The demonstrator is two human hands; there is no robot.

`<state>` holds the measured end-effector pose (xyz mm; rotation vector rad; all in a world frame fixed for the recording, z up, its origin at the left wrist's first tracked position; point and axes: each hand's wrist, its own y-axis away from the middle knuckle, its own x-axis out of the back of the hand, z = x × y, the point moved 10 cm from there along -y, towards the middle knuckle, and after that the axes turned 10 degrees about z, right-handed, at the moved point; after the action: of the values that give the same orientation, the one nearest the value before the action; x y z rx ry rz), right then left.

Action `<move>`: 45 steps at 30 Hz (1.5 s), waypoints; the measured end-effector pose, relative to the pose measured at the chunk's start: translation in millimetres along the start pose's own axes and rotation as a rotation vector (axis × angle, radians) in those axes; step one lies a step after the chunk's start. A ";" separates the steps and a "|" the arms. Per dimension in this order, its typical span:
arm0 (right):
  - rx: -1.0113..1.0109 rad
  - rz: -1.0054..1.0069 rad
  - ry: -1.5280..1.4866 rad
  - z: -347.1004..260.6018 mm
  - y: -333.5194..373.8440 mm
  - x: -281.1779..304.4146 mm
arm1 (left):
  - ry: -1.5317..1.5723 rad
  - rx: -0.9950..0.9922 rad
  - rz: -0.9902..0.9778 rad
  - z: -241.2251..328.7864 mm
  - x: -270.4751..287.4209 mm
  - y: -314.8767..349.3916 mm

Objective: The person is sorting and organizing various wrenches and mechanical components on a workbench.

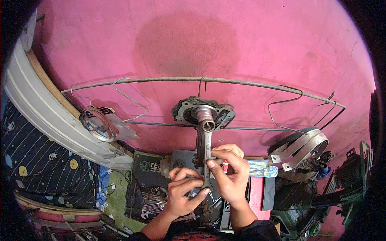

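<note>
A steel combination wrench (pixel 208 146) is held upright in front of me, its ring end at the top and its open end at the bottom. My right hand (pixel 231 172) is closed on the middle of the shank, thumb along its face. Down at the lower end, my left hand (pixel 185 190) pinches the wrench near its jaw between thumb and fingers. Behind the ring end hang dark flat gaskets (pixel 185 112) and round metal rings (pixel 203 110). My fingers cover parts of the shank.
A thin metal rack (pixel 169 79) with wire hooks spans the pink wall (pixel 261 40). Bands and hoops (pixel 303 148) hang at right, a cable coil (pixel 98 122) at left. Below, a dark open toolbox (pixel 138 176) holds wrenches (pixel 155 207). A patterned curtain (pixel 44 160) is far left.
</note>
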<state>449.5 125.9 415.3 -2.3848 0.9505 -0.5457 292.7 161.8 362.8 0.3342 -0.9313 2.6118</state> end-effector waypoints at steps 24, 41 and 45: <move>-0.159 -0.189 0.419 109.6 156.5 23.4 | -0.191 0.477 0.064 -121.7 22.6 119.2; -0.200 -0.791 0.920 181.8 304.0 48.5 | -0.591 0.640 -0.624 -135.6 28.7 306.1; -0.214 -0.838 0.943 184.6 316.0 50.0 | -0.596 0.612 -0.541 -135.3 44.9 329.8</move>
<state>419.6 -50.3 92.0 -2.6445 0.2373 -2.0800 106.8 21.3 89.3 1.3580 -0.0982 2.2284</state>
